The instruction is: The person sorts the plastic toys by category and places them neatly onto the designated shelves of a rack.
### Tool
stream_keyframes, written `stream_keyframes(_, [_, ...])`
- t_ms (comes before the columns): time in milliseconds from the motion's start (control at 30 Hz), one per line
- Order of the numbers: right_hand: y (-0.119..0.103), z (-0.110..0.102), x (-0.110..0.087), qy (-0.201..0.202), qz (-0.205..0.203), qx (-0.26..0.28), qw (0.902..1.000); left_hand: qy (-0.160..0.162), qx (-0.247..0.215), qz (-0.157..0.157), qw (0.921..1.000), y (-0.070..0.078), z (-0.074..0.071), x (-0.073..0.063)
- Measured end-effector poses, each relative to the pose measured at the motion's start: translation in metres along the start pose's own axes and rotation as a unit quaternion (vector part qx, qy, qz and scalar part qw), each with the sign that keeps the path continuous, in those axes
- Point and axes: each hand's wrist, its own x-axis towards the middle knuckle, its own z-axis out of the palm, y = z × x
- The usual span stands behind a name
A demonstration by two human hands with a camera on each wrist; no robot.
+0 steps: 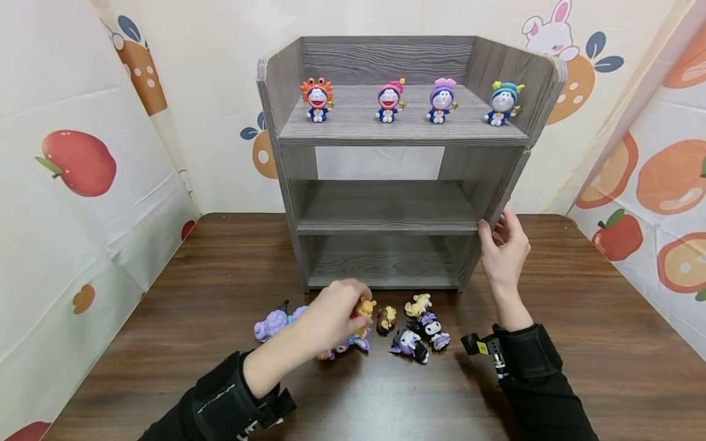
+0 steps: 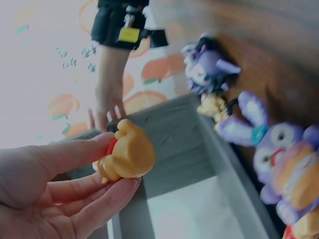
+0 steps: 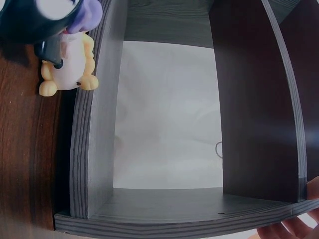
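My left hand (image 1: 333,315) pinches a small yellow bear figurine (image 1: 365,308) between thumb and fingertips, above the toys in front of the shelf. In the left wrist view the yellow bear (image 2: 133,152) has its rounded back turned to the camera and a red band at its neck. My right hand (image 1: 504,251) grips the right side panel of the grey wooden shelf (image 1: 386,202) at middle-board height, thumb on its front edge. In the right wrist view only a few fingers (image 3: 294,226) show at that edge.
Several blue-and-white cat figurines (image 1: 388,101) in different hats stand on the top board. On the brown table (image 1: 579,343) lie purple toys (image 1: 270,326), a brown-and-yellow figurine (image 1: 387,320), a pale yellow one (image 1: 418,304) and black-and-purple ones (image 1: 409,344). Fruit-printed cloths hang around.
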Motion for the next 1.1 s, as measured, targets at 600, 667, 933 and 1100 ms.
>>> stream_keyframes(600, [-0.002, -0.001, -0.001, -0.007, 0.003, -0.005, 1.0000, 0.198, -0.020, -0.048, 0.9788, -0.013, -0.039, 0.027])
stream_keyframes(667, [-0.008, -0.001, -0.001, -0.007, 0.002, -0.005, 1.0000, 0.217, -0.028, -0.044, 0.9747, -0.017, -0.041, 0.031])
stream_keyframes(933, [-0.031, -0.002, -0.006, -0.005, -0.004, -0.007, 1.0000, 0.248, -0.031, -0.041, 0.9673, -0.034, -0.048, 0.047])
stream_keyframes(1100, [-0.031, -0.002, -0.006, -0.007, -0.005, -0.007, 0.9999, 0.267, -0.035, -0.050, 0.9618, -0.042, -0.052, 0.054])
